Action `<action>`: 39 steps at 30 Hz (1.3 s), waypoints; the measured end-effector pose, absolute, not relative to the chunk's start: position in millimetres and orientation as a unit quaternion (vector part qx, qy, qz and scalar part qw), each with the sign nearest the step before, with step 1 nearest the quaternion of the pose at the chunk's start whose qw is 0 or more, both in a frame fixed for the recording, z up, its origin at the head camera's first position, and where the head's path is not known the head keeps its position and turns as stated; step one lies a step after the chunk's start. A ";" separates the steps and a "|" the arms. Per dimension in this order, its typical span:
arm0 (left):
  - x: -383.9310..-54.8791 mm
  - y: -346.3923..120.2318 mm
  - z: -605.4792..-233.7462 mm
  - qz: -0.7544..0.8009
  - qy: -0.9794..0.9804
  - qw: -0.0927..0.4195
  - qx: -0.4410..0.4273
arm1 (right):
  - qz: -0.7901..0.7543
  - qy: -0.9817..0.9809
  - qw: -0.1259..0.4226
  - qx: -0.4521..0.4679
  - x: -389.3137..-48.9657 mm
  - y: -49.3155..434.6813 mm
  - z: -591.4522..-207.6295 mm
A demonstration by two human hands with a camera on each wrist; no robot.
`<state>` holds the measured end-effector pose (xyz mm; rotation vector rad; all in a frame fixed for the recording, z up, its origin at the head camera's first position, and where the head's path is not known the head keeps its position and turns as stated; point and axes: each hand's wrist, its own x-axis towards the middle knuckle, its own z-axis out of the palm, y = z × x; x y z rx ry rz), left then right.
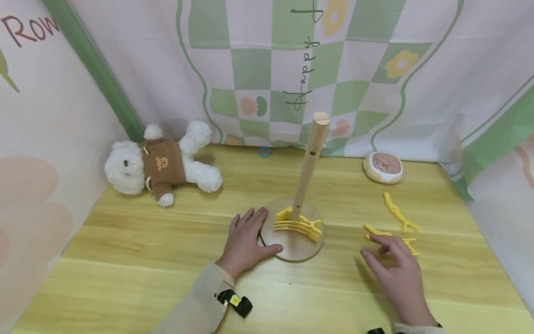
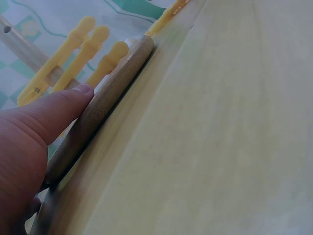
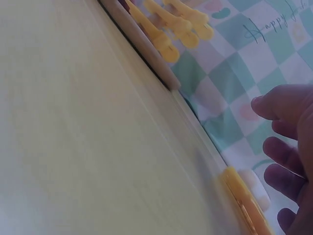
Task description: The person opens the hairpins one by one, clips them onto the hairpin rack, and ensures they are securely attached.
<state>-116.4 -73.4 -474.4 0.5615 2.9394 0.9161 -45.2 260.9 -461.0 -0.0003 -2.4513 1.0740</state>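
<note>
A wooden post (image 1: 306, 171) with holes rises from a round wooden base (image 1: 298, 250). Several long yellow plastic pieces (image 1: 298, 226), forked at one end and resembling hair clips, lie on that base around the post's foot. My left hand (image 1: 248, 241) rests at the base's left edge, its fingers extended and its thumb (image 2: 68, 105) laid over the rim. To the right, my right hand (image 1: 396, 273) hovers with loosely bent fingers (image 3: 283, 154) and nothing between them. Just beyond it lies a yellow forked piece (image 1: 410, 241), partly hidden by the fingers; another yellow piece (image 1: 398, 213) lies behind.
A white plush bear (image 1: 164, 167) in a brown top lies at the back left. At the back right is a white rounded device (image 1: 384, 168) with a pinkish face. A blue ring (image 1: 264, 151) lies by the patterned curtain (image 1: 292, 69) behind the wooden tabletop (image 1: 125, 278).
</note>
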 end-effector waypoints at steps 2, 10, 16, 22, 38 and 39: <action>-116.6 -73.5 -474.8 0.293 0.939 0.007 0.179 | 0.390 -0.891 0.233 -0.014 -42.1 266.4 -461.1; -116.8 -73.7 -472.8 0.297 0.939 0.008 0.175 | 0.370 -0.895 0.230 -0.094 -36.1 292.0 -462.1; -116.9 -73.8 -474.2 0.293 0.940 0.006 0.177 | 0.357 -0.904 0.185 -0.147 -33.2 313.6 -466.0; -116.3 -73.4 -472.8 0.297 0.939 0.008 0.175 | 0.340 -0.917 0.144 -0.151 -32.5 329.2 -468.0; -116.6 -73.0 -475.1 0.297 0.938 0.001 0.179 | 0.252 -0.959 0.068 -0.109 -27.2 362.9 -469.0; -116.7 -73.2 -475.4 0.297 0.938 0.000 0.180 | 0.252 -0.959 0.068 -0.112 -26.6 363.4 -469.1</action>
